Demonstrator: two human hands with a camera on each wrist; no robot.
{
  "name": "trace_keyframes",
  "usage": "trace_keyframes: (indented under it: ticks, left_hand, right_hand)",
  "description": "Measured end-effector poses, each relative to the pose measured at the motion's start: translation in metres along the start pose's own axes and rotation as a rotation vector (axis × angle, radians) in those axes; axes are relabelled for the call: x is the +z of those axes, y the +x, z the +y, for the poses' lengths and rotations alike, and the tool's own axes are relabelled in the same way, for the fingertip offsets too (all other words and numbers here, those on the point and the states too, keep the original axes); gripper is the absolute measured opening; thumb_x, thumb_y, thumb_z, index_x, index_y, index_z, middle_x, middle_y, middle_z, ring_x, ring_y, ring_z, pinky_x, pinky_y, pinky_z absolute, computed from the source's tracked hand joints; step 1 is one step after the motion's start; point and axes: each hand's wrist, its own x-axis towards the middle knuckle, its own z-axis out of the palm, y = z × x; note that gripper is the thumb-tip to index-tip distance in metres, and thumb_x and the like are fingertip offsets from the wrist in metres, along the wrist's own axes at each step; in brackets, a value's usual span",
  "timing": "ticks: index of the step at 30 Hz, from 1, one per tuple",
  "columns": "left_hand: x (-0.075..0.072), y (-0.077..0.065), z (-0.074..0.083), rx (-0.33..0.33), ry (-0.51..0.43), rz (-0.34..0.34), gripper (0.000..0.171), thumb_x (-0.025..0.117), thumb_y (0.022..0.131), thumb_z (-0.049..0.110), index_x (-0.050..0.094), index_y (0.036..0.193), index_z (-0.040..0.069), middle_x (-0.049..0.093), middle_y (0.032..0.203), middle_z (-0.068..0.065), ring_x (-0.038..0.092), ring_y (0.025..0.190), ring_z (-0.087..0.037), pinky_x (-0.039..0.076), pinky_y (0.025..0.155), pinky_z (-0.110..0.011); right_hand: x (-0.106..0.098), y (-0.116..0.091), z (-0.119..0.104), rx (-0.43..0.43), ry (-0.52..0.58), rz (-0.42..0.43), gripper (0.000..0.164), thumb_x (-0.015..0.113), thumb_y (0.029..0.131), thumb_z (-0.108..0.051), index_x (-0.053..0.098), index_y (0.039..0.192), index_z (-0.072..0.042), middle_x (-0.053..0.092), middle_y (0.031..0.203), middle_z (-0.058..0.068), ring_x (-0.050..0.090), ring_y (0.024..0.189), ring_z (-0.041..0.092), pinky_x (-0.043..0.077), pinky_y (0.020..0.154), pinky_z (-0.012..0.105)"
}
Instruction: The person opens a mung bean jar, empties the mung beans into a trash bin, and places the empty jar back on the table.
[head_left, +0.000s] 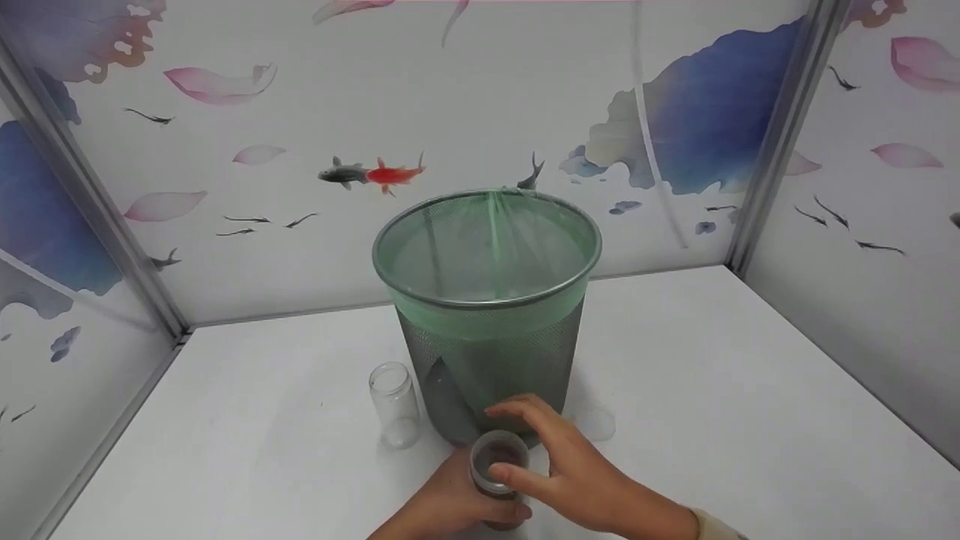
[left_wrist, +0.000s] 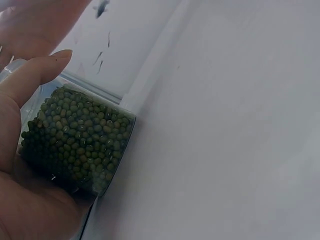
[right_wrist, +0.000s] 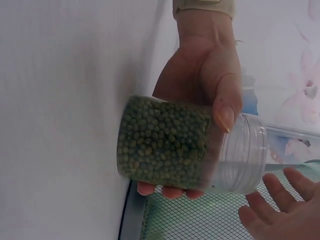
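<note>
My left hand (head_left: 457,491) grips a clear jar (right_wrist: 165,142) partly filled with green beans, which look like mung beans (left_wrist: 82,135). Threads show near the jar's mouth (head_left: 499,457), and I see no lid on it. Just above the mouth is my right hand (head_left: 574,465), fingers and thumb spread apart, with nothing held. Its thumb overlaps the jar's rim in the head view; whether it touches cannot be told. The right wrist view shows the right fingers (right_wrist: 280,200) beside the mouth end.
A mesh waste bin (head_left: 577,322) lined with a green bag (head_left: 480,319) stands behind the hands on a white table (head_left: 247,420). Left of it is an upright clear jar (head_left: 394,405). A clear rounded thing (head_left: 598,424) lies to its right. Printed panels (head_left: 487,90) enclose the table.
</note>
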Motion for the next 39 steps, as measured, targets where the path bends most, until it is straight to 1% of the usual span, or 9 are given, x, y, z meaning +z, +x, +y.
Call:
trace_keyframes:
  ticks: [4,6,10,15,18,21,27,33,39]
  left_hand:
    - [0.001,-0.002,-0.002,0.036,-0.064,-0.028,0.062,0.083,0.074,0.017,0.055,0.129,0.012,0.061,0.12,-0.006,0.058,0.104,-0.021,0.048,0.089,-0.03]
    - [0.001,-0.004,-0.002,0.043,-0.061,-0.032,0.062,0.083,0.074,0.017,0.055,0.129,0.012,0.062,0.12,-0.005,0.059,0.105,-0.02,0.048,0.09,-0.03]
    - [0.002,-0.006,-0.004,0.082,0.078,-0.012,0.062,0.083,0.075,0.022,0.055,0.129,0.014,0.062,0.12,0.001,0.06,0.107,-0.016,0.047,0.092,-0.028]
    - [0.001,-0.005,-0.004,0.098,0.243,0.02,0.062,0.084,0.074,0.02,0.055,0.129,0.016,0.061,0.119,0.007,0.059,0.106,-0.009,0.047,0.093,-0.026]
    - [0.001,-0.003,-0.003,0.058,0.264,0.028,0.06,0.084,0.071,0.017,0.058,0.125,0.019,0.062,0.114,0.01,0.059,0.101,-0.007,0.047,0.09,-0.024]
    - [0.001,-0.003,-0.003,0.064,0.288,0.034,0.06,0.085,0.07,0.017,0.059,0.124,0.018,0.063,0.112,0.01,0.06,0.1,-0.006,0.047,0.09,-0.024]
    - [0.0,-0.007,-0.004,0.086,0.207,0.02,0.063,0.085,0.073,0.018,0.056,0.129,0.015,0.062,0.119,0.005,0.06,0.106,-0.011,0.047,0.093,-0.026]
    - [0.002,-0.005,-0.004,0.05,0.086,-0.033,0.065,0.083,0.076,0.019,0.052,0.133,0.017,0.059,0.124,0.002,0.058,0.111,-0.017,0.046,0.094,-0.027]
    - [0.0,-0.005,-0.005,0.06,0.069,-0.052,0.065,0.083,0.076,0.019,0.05,0.133,0.015,0.059,0.125,0.0,0.058,0.111,-0.018,0.047,0.094,-0.026]
  right_hand:
    - [0.01,-0.001,0.005,0.056,0.107,-0.031,0.054,0.07,0.092,-0.03,0.046,0.14,-0.028,0.051,0.135,-0.013,0.049,0.128,0.016,0.041,0.105,0.039]
    - [0.013,-0.002,0.009,0.09,0.164,-0.054,0.057,0.072,0.091,-0.03,0.045,0.141,-0.025,0.053,0.135,-0.012,0.049,0.129,0.016,0.039,0.106,0.036]
    - [0.022,-0.003,0.013,0.146,0.231,-0.066,0.066,0.076,0.086,-0.028,0.043,0.143,-0.023,0.056,0.134,-0.011,0.051,0.125,0.015,0.039,0.103,0.031]
    - [0.035,-0.005,0.015,0.197,0.266,0.014,0.068,0.081,0.081,-0.031,0.045,0.139,-0.025,0.057,0.131,-0.01,0.054,0.12,0.014,0.043,0.099,0.031]
    - [0.042,-0.006,0.015,0.248,0.277,0.072,0.062,0.082,0.08,-0.035,0.051,0.133,-0.027,0.059,0.129,-0.009,0.055,0.118,0.013,0.043,0.099,0.034]
    - [0.046,-0.006,0.017,0.275,0.259,0.103,0.059,0.083,0.078,-0.039,0.055,0.128,-0.027,0.061,0.126,-0.008,0.055,0.116,0.013,0.042,0.098,0.035]
    - [0.049,-0.003,0.021,0.296,0.247,0.111,0.06,0.084,0.075,-0.044,0.058,0.125,-0.025,0.061,0.121,-0.011,0.057,0.112,0.015,0.044,0.095,0.037]
    - [0.049,-0.003,0.026,0.282,0.27,0.099,0.057,0.084,0.075,-0.04,0.059,0.124,-0.026,0.063,0.122,-0.01,0.057,0.112,0.015,0.044,0.094,0.034]
    - [0.048,-0.002,0.029,0.24,0.301,0.082,0.054,0.084,0.076,-0.034,0.059,0.123,-0.024,0.064,0.123,-0.008,0.057,0.114,0.015,0.042,0.097,0.032]
